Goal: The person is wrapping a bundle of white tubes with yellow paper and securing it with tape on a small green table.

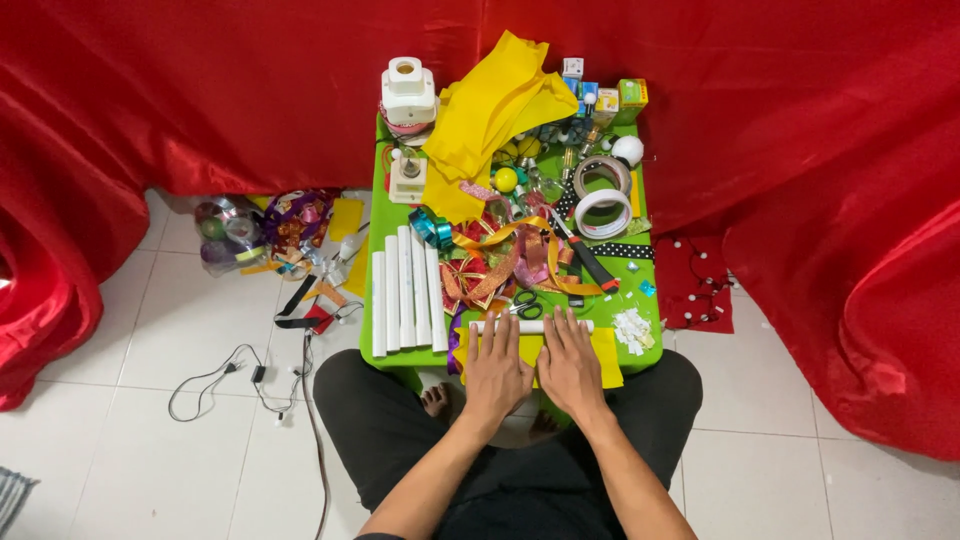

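yellow sheet (608, 352): mostly hidden under both hands at the green table's (380, 215) near edge
white tube (585, 326): middle covered by fingertips
scissors (524, 305): blades buried in the ribbon pile (500, 262)
small boxes (605, 95): far right corner, too small to identify
striped cloth (12, 495): cut off by the frame's lower left corner
forearms: cut off at the bottom edge

The person sits cross-legged on the floor, both bare forearms stretched forward and drawn in toward each other. The left hand (495, 368) and the right hand (568, 362) lie palm down, side by side and nearly touching, their fingers straight, held close together and pointing away from the body. Neither hand grips anything; both are flat and open, wrists level.
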